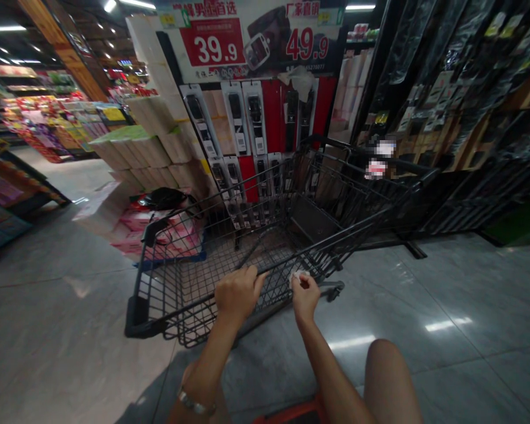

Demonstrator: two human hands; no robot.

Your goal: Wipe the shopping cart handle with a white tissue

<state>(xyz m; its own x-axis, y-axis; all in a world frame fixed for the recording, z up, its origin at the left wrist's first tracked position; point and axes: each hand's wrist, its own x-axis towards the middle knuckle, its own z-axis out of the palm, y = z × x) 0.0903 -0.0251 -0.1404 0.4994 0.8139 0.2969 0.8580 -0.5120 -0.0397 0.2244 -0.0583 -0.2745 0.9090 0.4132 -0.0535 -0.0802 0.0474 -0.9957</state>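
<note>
A black wire shopping cart (189, 306) stands side-on in front of me, its basket bare and its handle end to the right. My left hand (237, 292) is closed around the near top rail, thumb pointing right. To its right, my right hand (305, 297) pinches a small crumpled white tissue or cloth (299, 275) against the cart's near wire side. The fingers hide part of the white piece, so I cannot tell which it is.
Behind the cart stands a rack of packaged belts (255, 112) under a price sign (256, 41). Paper packs (136, 147) and pink cartons (176, 235) are stacked to the left. Hanging goods (441, 112) line the right. Below me is something orange-red (291, 413), on grey floor tiles.
</note>
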